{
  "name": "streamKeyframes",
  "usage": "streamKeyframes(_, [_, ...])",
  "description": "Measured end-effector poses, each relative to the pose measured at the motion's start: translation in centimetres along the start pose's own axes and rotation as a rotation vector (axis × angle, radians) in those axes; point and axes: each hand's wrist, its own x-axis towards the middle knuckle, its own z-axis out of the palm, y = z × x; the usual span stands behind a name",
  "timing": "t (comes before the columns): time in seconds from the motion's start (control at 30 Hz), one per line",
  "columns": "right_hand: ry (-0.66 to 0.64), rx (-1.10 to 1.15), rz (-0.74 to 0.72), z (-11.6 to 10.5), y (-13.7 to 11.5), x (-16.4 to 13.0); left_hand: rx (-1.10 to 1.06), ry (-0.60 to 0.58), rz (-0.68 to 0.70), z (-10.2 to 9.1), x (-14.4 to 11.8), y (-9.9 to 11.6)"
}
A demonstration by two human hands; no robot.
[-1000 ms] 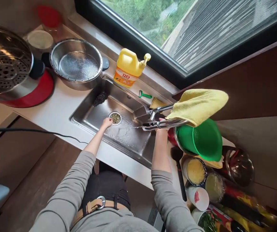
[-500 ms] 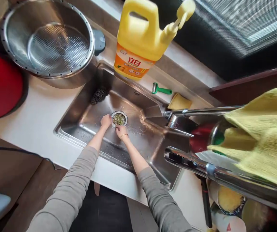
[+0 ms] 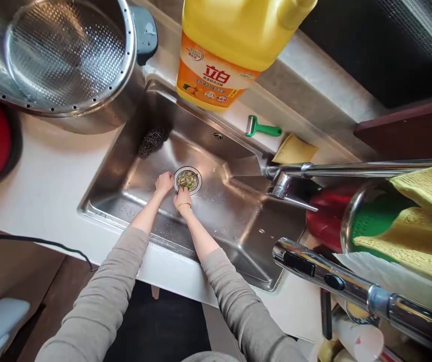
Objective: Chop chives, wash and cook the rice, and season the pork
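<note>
In the steel sink [image 3: 216, 216], the round drain strainer [image 3: 198, 190] has a pale rim and is filled with green and pale vegetable scraps [image 3: 188, 178]. My left hand [image 3: 165, 182] is curled closed at the strainer's left edge; whatever its fingers may hold is hidden. My right hand [image 3: 183, 199], a thin bracelet at its wrist, reaches to the near side of the strainer. Its fingers are pinched together at the scraps, with green bits at the fingertips.
A dark steel-wool scourer [image 3: 151, 143] lies in the sink's far left corner. Behind stand a large steel pot [image 3: 88, 113] and a yellow detergent jug [image 3: 216, 75]. A green peeler [image 3: 264, 129] and yellow sponge [image 3: 295, 149] lie along the back. The chrome faucet [image 3: 314, 266] juts in from the right.
The view has moved closer and shifted. My right hand has moved left along the strainer's near edge, its fingers now at the scraps. My left hand stays beside the rim.
</note>
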Motion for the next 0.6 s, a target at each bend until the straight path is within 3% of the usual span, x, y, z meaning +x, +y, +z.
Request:
streamKeyframes(0.3, [0.118,0.07,-0.045,0.9,1.9,-0.3,0.026,0.034,-0.003,1.4,0.4,0.2])
streamKeyframes(0.47, [0.145,0.107,-0.025,1.5,2.4,0.6,-0.039,-0.045,-0.008,2.3,0.9,0.3])
streamKeyframes(0.6, [0.188,0.15,-0.067,2.0,3.2,1.1,-0.091,0.001,0.014,2.7,1.1,0.7])
